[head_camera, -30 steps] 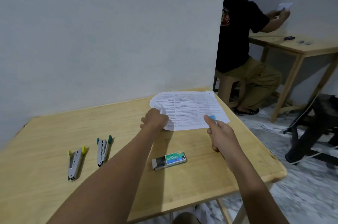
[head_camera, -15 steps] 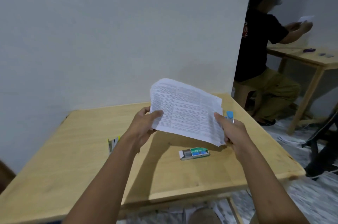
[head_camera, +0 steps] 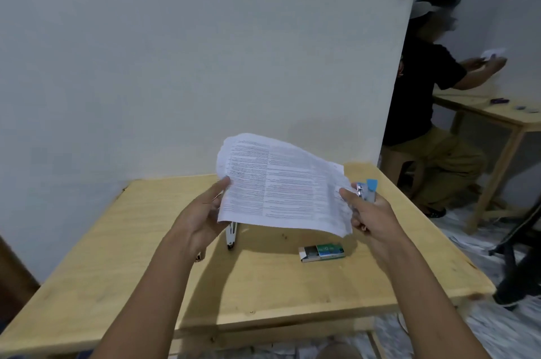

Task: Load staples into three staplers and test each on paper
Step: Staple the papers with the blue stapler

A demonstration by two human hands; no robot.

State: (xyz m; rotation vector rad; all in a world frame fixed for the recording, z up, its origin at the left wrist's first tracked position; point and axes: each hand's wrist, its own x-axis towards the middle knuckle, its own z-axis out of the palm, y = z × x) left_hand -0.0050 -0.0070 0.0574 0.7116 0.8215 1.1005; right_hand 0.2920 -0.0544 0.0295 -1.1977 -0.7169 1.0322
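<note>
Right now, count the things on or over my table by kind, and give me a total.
Staplers: 2, blue-tipped stapler in the right hand, second stapler on the table; a tip left of it may be a third.
Staple box: 1
Paper sheaf: 1, held with the left hand
Total: 4

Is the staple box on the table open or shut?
Open: the staple box has its tray slid partly out leftward, showing grey contents.

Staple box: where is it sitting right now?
Head view: the staple box lies flat on the table, right of centre, beneath the held-up paper, nearer the right hand, which grips a blue stapler; a second stapler lies to its left.
</note>
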